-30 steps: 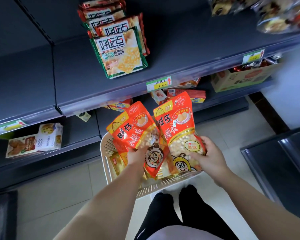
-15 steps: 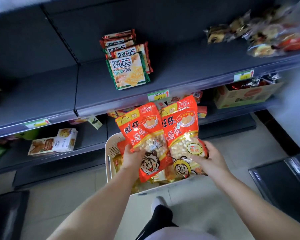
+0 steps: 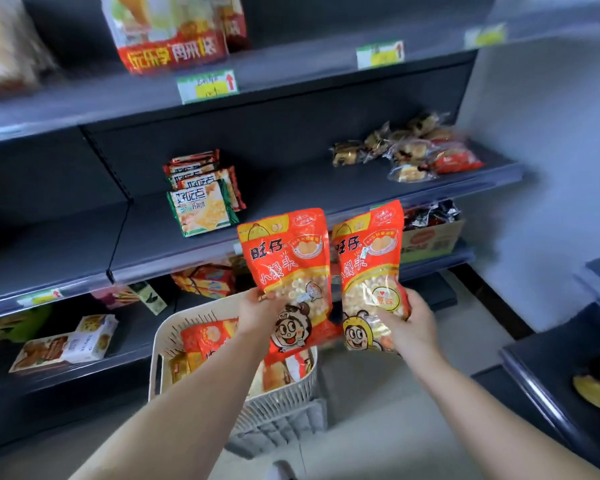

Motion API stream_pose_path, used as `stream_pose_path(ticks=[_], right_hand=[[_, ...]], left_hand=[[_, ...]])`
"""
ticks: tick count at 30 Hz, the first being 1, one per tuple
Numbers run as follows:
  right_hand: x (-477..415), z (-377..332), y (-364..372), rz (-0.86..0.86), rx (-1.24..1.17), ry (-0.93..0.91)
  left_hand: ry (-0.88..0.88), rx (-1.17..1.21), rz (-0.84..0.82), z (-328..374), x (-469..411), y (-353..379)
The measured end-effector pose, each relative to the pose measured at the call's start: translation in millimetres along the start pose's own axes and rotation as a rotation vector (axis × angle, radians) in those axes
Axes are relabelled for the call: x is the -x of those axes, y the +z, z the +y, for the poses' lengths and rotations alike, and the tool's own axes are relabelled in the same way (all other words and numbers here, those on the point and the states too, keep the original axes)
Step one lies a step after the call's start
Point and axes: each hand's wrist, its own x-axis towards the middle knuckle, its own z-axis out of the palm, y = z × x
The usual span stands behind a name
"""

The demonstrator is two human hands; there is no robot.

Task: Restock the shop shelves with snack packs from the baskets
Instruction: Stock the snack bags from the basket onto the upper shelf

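Head view: left hand (image 3: 257,315) clamps left pack (image 3: 288,265), right hand (image 3: 411,325) right pack (image 3: 369,261); recommend standing both upright on shelf (image 3: 302,192).

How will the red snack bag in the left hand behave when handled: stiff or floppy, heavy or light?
Probably fairly stiff: held only by its lower part, the red snack bag stands upright above the left hand without folding. Likely light for its size, since small puffed balls show through its window. The glossy film may slip.
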Motion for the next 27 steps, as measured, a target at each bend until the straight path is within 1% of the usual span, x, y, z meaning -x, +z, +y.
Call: stream_pose_path(ticks=[3, 6, 9, 14, 16, 22, 27], right_hand=[[-4, -21, -32, 0.068, 0.036, -0.065], [-5, -43, -62, 0.126, 0.092, -0.128], [-7, -63, -87, 0.181, 0.118, -0.195], [-12, -93, -118, 0.281, 0.059, -0.278], [-13, -107, -130, 0.326, 0.021, -0.3], [-26, -160, -157, 0.433, -0.061, -0.386], [-61, -215, -162, 0.483, -0.154, -0.438]], left_hand=[[0.077, -0.023, -0.016, 30, 17, 27], [0.19, -0.031, -0.055, 59, 33, 52], [0.292, -0.066, -0.054, 86, 48, 75], [0.455, -0.128, -0.011, 128, 69, 104], [0.496, -0.125, -0.008, 146, 76, 113], [0.553, 0.047, -0.024, 219, 88, 142], [0.58, 0.22, -0.047, 292, 84, 172]])
